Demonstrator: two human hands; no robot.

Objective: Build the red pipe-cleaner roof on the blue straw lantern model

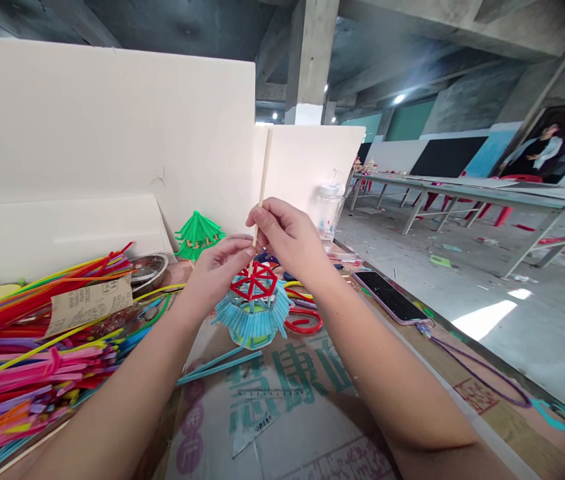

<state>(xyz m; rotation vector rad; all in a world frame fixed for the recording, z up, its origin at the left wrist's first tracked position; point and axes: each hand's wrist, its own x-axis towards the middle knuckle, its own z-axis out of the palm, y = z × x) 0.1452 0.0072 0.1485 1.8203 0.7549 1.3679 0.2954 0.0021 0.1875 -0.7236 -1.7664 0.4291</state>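
Note:
A thin, pale wooden stick (264, 167) stands nearly upright, pinched between the thumb and fingers of my right hand (290, 233). My left hand (220, 267) closes its thumb and fingers around the stick's lower part. Just beneath is a red hexagonal frame with spokes (261, 288), on top of a light-blue skirt of pipe cleaners (252, 327); the stick's lower end meets the frame's far side. Whether my left fingers also touch the frame is hidden. Two loose light-blue pipe cleaners (227, 367) lie in front of the model.
Bundles of coloured pipe cleaners (37, 367) lie at left, beside a metal bowl (150, 270). Behind stands a green tiered roof (197, 237). A clear jar (328, 210), phone (391, 297) and red coil (305, 321) are at right. A triangular ruler (255, 427) lies in front.

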